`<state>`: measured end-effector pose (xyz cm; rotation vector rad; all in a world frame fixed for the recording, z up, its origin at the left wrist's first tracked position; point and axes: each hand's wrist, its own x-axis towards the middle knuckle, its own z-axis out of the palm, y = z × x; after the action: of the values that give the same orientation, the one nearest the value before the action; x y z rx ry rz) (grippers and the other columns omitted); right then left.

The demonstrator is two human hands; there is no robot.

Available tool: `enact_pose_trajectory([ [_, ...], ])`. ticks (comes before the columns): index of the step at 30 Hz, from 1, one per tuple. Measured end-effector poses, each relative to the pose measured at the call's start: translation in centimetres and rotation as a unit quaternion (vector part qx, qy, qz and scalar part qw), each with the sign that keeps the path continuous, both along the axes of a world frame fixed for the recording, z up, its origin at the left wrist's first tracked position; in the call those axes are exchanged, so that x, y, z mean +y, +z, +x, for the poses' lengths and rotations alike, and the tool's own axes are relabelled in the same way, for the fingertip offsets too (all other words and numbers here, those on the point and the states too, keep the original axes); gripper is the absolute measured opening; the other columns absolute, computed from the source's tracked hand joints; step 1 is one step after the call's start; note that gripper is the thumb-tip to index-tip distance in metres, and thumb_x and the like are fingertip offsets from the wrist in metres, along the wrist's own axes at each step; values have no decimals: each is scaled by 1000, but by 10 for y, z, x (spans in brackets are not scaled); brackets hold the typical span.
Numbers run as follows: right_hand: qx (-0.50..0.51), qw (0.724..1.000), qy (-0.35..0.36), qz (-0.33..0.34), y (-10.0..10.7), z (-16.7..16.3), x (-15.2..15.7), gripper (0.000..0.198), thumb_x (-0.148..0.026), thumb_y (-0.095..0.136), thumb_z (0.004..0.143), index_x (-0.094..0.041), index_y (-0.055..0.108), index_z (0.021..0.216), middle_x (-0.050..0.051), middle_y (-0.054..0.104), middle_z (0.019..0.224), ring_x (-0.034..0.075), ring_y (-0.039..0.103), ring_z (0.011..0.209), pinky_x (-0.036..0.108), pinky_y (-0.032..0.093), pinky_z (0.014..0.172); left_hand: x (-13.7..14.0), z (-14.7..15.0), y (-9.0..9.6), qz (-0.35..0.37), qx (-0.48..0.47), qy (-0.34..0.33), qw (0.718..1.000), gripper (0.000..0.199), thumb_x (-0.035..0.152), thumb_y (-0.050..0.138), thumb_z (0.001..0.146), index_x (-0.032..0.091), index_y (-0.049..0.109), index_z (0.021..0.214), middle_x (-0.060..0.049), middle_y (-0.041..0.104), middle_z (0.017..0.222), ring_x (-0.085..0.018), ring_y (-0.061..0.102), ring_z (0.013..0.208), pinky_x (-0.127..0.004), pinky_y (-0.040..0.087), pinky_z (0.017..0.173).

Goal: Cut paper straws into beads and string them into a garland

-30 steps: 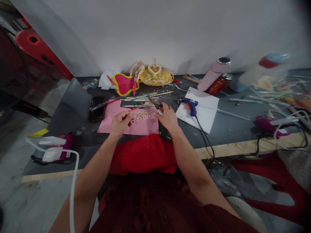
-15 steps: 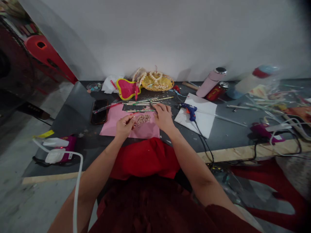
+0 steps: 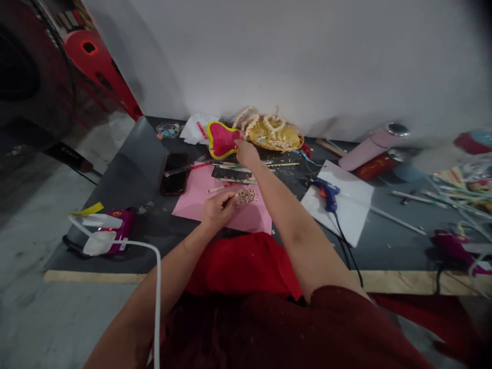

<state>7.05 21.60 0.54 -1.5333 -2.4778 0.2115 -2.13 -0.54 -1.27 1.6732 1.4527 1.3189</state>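
Note:
My left hand (image 3: 218,209) is closed in a pinch over a sheet of pink paper (image 3: 188,202), at the left edge of a heap of small pale brown bits (image 3: 247,195). What its fingertips hold, if anything, is too small to make out. My right hand (image 3: 247,154) reaches across the table to the right rim of a pink tray with a yellow edge (image 3: 222,138). Its fingers are blurred and partly hidden, so their grip does not show. Between the hands lie several thin patterned strips (image 3: 240,167) and a red-and-white strip (image 3: 223,188).
Behind stands a yellow woven basket (image 3: 284,138) with pale beaded loops. A phone (image 3: 175,173) lies left of the paper. To the right, a blue glue gun (image 3: 326,192) rests on a white board (image 3: 355,205), its cord trailing forward. A pink flask (image 3: 372,147) stands beyond.
My right hand has left the strips near the heap and moved forward to the tray's rim. My left hand stays low by the heap. The camera view has shifted left.

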Motion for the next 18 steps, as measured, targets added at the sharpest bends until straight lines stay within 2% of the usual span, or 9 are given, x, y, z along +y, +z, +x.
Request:
enact_pose_trajectory([
  [3, -37, 998, -49, 10, -1, -1, 19, 41, -6, 36, 87, -12, 59, 120, 16, 63, 120, 24, 58, 111, 37, 44, 94, 0, -1, -3, 1, -1, 3, 1000, 22, 33, 52, 89, 18, 68, 88, 0, 64, 66, -9, 53, 54, -20, 41, 53],
  [7, -47, 997, -65, -2, -3, -3, 25, 29, -25, 44, 92, -14, 66, 107, 16, 67, 110, 26, 60, 106, 38, 46, 90, 0, -1, -1, 3, -9, 8, 1000, 22, 33, 52, 89, 18, 69, 88, -1, 66, 68, -10, 56, 56, -21, 42, 54],
  [11, -20, 997, -77, 19, -4, -6, 18, 26, -26, 48, 89, -16, 67, 104, 14, 67, 108, 25, 63, 96, 37, 49, 82, -1, 0, 2, -22, -19, -1, 1000, 24, 34, 51, 89, 19, 70, 88, -3, 69, 73, -13, 61, 63, -23, 46, 57],
  [14, 11, 997, -69, 35, 2, -4, 10, 26, -23, 47, 87, -16, 68, 101, 13, 68, 104, 23, 63, 90, 35, 48, 79, 0, -1, 1, -27, -38, 0, 999, 25, 36, 54, 88, 21, 71, 96, -4, 71, 77, -15, 63, 66, -24, 48, 58],
  [16, 55, 997, -50, 36, 9, 4, 2, 25, -21, 47, 85, -16, 68, 98, 11, 69, 97, 21, 63, 88, 32, 47, 79, 2, -2, -2, -22, -64, 9, 998, 26, 37, 55, 87, 21, 71, 100, -4, 71, 80, -14, 63, 66, -24, 49, 58],
  [18, 120, 992, -22, 28, 18, 18, -12, 22, -20, 48, 84, -16, 68, 93, 8, 69, 91, 19, 61, 85, 30, 45, 79, 4, -3, -3, -27, -88, 30, 995, 25, 39, 58, 84, 21, 72, 94, -4, 71, 81, -13, 61, 63, -23, 48, 56],
])
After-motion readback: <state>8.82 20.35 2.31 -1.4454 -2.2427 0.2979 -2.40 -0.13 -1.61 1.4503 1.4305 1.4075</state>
